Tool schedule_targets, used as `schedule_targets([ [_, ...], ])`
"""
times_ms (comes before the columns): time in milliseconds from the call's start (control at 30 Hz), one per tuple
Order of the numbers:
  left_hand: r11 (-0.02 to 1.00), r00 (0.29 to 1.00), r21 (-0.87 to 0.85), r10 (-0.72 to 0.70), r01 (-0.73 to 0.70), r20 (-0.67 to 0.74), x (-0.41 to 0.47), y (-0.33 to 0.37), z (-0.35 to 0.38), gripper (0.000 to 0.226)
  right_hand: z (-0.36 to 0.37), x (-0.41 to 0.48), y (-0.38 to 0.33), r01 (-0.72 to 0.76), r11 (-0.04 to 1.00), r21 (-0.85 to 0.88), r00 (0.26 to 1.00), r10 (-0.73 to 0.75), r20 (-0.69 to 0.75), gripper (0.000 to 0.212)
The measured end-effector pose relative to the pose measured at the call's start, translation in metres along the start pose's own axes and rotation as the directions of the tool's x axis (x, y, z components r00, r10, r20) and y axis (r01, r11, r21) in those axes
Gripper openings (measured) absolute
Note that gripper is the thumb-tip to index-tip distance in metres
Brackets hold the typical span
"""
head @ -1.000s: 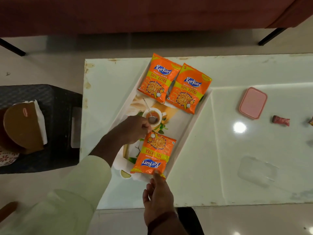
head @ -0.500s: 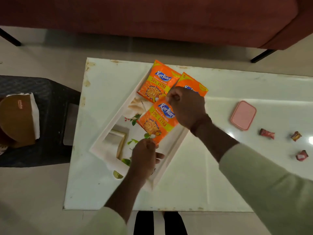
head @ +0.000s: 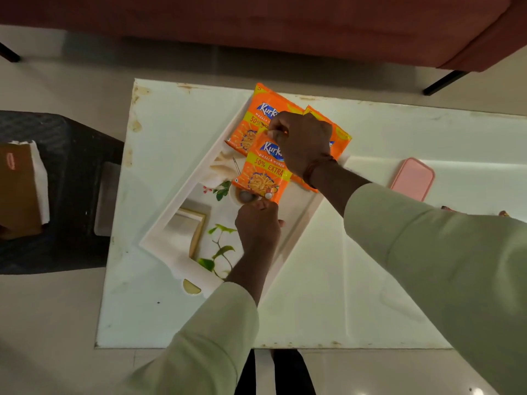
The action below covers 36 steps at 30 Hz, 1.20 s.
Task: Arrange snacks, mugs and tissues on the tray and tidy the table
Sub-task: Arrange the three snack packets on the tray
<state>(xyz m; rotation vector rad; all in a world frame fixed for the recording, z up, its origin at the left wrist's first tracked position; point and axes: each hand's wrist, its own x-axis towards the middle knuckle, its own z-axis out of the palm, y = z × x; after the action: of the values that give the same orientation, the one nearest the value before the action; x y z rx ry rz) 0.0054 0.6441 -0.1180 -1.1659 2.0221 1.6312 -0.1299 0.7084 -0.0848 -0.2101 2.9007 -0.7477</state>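
Snack packet (head: 263, 173), pinched by both hands' fingers (head: 275, 135), hides a mug (head: 242, 196) on the tray (head: 171, 223) beside two packets (head: 251, 121).

We've got loads of open table (head: 176, 132) along its left edge and the whole near right corner. The tray (head: 182, 232) sits diagonal; its far end is jammed with snack packets (head: 261, 178) and both hands, while its near left end is mostly bare. A pink lid (head: 413, 178) sits by the right edge.
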Motion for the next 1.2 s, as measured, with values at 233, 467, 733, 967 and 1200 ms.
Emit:
schedule_targets([
  [233,0.997,0.998,0.047,0.058,-0.059,0.017,0.009,-0.007,-0.004,0.024,0.005,-0.004,0.014,-0.055,0.995,0.078,0.998,0.058,-0.035,0.023],
  [467,0.593,0.873,0.705,0.481,-0.390,0.078,-0.030,-0.003,-0.061,0.026,-0.024,-0.073,0.019,0.057,0.996,-0.072,0.995,-0.062,-0.076,0.059],
  [733,0.315,0.735,0.807,0.647,-0.499,0.202,-0.082,0.010,-0.135,0.068,-0.068,-0.167,-0.008,0.021,0.983,-0.185,1.000,-0.020,0.004,0.079],
  [967,0.206,0.699,0.804,0.639,-0.558,0.322,-0.136,0.021,-0.187,0.076,-0.119,-0.227,-0.042,-0.037,0.972,-0.232,0.999,0.043,0.019,0.082],
  [1200,0.198,0.712,0.808,0.616,-0.555,0.338,-0.201,0.033,-0.221,0.075,-0.165,-0.277,-0.081,-0.032,0.977,-0.212,0.999,0.033,0.001,0.082],
])
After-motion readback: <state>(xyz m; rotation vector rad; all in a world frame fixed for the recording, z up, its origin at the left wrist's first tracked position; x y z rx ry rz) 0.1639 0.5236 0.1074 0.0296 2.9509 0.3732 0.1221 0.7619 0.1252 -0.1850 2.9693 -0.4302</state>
